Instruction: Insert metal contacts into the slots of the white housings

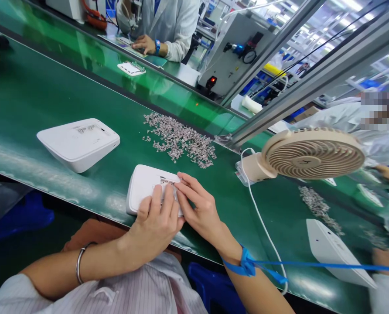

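Note:
A white plastic housing (144,187) lies on the green work surface right in front of me. My left hand (162,216) rests over its near side, fingers bent and pressed onto the top around a small recess. At the housing's right edge is my right hand (197,203), its thumb and fingertips drawn together by that recess; whatever they pinch is too small or hidden. Small metal pieces (167,182) show in the recess. Just beyond lies a loose pile of small metal clips (181,139). A second white housing (80,141) sits to the left.
A beige fan (312,155) stands to the right with its white cable (256,205) running toward me. A blue wrist-strap cord (312,264) stretches right from my right wrist. Another white housing (335,253) and more clips (317,205) lie there. Co-workers sit across and beside.

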